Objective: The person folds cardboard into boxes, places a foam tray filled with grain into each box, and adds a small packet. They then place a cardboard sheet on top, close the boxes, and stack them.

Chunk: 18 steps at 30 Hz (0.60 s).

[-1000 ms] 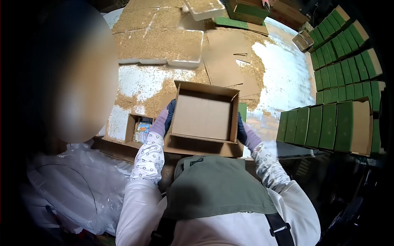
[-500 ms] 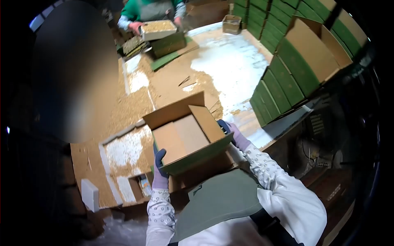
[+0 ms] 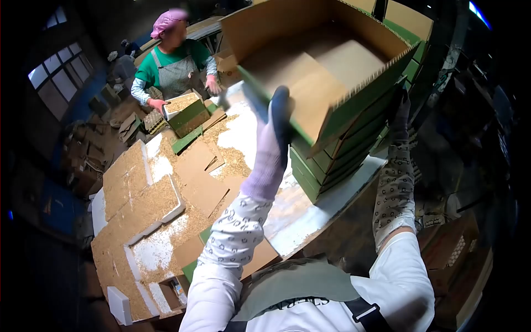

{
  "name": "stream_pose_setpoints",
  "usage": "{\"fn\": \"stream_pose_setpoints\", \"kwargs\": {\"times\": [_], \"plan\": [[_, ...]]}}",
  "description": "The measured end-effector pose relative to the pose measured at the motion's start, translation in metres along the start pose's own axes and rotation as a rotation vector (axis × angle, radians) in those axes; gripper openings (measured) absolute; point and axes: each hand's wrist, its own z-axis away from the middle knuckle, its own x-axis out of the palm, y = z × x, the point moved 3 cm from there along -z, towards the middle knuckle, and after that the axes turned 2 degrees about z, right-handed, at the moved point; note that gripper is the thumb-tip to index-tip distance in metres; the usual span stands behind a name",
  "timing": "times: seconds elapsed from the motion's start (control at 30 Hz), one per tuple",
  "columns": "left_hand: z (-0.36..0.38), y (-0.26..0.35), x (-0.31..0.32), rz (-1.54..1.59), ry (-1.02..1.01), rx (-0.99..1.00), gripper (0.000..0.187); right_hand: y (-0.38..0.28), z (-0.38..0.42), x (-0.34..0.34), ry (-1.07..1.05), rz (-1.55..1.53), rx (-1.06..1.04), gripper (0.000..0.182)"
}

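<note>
An open-topped cardboard box (image 3: 260, 34), green outside and brown inside, is raised at the upper right with its flaps standing up. My left hand (image 3: 278, 119), in a dark-palmed lilac glove, grips its near left edge with the thumb over the side. On the right side, my right hand (image 3: 399, 108) holds the box at its wall, with the fingers partly hidden. Directly below, a stack of green boxes (image 3: 315, 174) stands on the table, overlapped by the held box in this view.
A co-worker (image 3: 177, 66) across the table has gloved hands near a green box with a white tray of shavings (image 3: 181, 103). Flat cardboard sheets (image 3: 196, 169), white foam strips (image 3: 177, 199) and scattered shavings cover the tabletop. A small open carton (image 3: 176, 290) sits at the near left edge.
Both my hands have carried the box from low over the table up and to the right, over the stack. The view has swung too, and the co-worker's tray now appears lower left.
</note>
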Motion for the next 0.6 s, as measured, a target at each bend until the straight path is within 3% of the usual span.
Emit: {"fn": "stream_pose_setpoints", "kwargs": {"times": [0.03,0.07,0.13,0.17,0.23,0.3,0.47,0.57,0.6], "plan": [[-0.022,-0.022,0.008,-0.131,-0.031,-0.05,0.095,-0.031,0.01,0.001,-0.156,-0.09,0.056,0.054],[-0.044,-0.044,0.016,-0.264,-0.069,-0.095,0.1,-0.043,0.022,0.0,-0.122,-0.118,0.079,0.055],[-0.051,-0.033,0.025,-0.987,-0.132,0.026,0.095,-0.052,0.031,0.002,-0.055,-0.178,0.118,0.055],[-0.049,-0.011,0.039,-1.181,-0.081,0.257,0.092,-0.051,0.033,0.003,-0.038,-0.186,0.13,0.055],[-0.051,-0.013,0.053,-1.11,-0.15,0.293,0.074,-0.049,0.036,0.003,-0.029,-0.166,0.11,0.054],[-0.061,-0.042,0.044,-0.969,-0.196,0.294,0.07,-0.045,0.036,0.005,-0.035,-0.138,0.092,0.054],[-0.019,-0.035,0.017,-0.842,-0.335,0.225,0.085,-0.032,0.046,0.022,0.009,-0.034,0.026,0.053],[0.076,-0.058,-0.08,-0.93,-0.411,0.259,0.086,-0.059,0.115,0.026,0.22,0.007,-0.115,0.053],[0.115,-0.078,-0.133,-1.046,-0.388,0.135,0.086,-0.076,0.16,0.026,0.239,0.017,-0.148,0.053]]}}
